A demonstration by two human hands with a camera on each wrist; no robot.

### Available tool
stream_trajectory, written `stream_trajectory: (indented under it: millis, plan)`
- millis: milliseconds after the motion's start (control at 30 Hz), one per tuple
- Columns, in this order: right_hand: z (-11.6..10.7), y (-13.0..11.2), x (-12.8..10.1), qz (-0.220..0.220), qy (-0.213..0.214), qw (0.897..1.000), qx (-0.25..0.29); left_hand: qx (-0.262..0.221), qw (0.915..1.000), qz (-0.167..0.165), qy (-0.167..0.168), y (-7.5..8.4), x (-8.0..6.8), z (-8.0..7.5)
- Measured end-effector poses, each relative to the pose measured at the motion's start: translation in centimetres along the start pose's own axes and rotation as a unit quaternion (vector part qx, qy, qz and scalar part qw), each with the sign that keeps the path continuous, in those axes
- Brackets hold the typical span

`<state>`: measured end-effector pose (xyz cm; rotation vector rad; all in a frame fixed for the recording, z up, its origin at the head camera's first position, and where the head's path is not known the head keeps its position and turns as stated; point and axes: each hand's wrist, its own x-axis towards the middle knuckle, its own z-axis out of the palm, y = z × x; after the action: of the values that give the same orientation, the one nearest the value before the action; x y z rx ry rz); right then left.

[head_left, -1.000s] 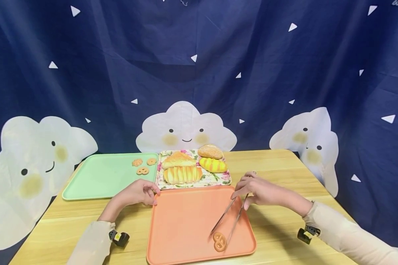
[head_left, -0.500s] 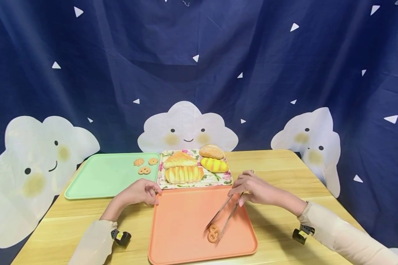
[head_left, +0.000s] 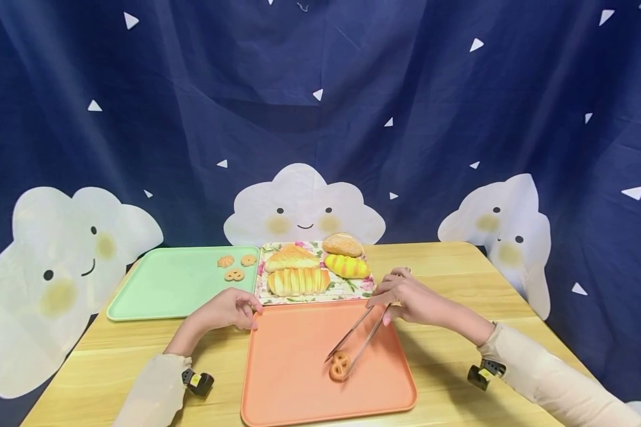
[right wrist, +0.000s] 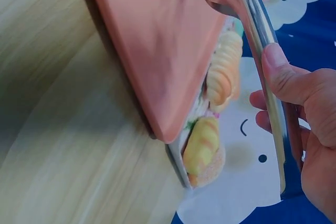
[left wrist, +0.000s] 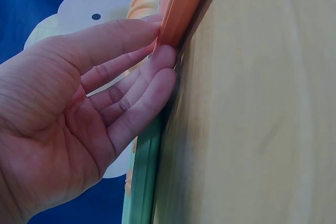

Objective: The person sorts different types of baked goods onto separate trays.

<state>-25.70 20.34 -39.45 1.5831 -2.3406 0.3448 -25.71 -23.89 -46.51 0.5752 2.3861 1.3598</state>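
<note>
Right hand (head_left: 406, 299) at the far right of the orange tray (head_left: 299, 391), curled round the handle end of metal tongs (head_left: 359, 340); tips closed about a small pretzel biscuit (head_left: 340, 366) lying on the tray, right of its middle. Left hand (head_left: 229, 308) resting at the tray's far left corner. Green tray (head_left: 160, 290) with three more biscuits at far left, floral tray (head_left: 347, 289) of bread loaves beyond

Seen from the left wrist: left hand (left wrist: 79, 124) with loosely straight fingers, tips pressed against the orange tray's edge (left wrist: 181, 3), gripping nothing

Seen from the right wrist: thumb and fingers of the right hand (right wrist: 304, 124) pinched on both tong arms (right wrist: 268, 77)

Judged light, stiff and brittle, likely to crack under hard squeezing; best taken across its outer rim with gentle pressure, tongs kept level against slipping
</note>
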Motion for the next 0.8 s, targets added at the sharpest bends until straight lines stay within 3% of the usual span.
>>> stream_trajectory:
  millis: [433,800]
  plan:
    - [-0.6,0.6,2.0,0.032,0.079,0.996,-0.032,-0.005,1.0,-0.006,0.0,-0.1,0.1,0.1]
    - [-0.8,1.0,5.3,0.066,0.149,0.986,-0.043,0.003,0.9999,-0.006,0.01,-0.3,0.1,0.1]
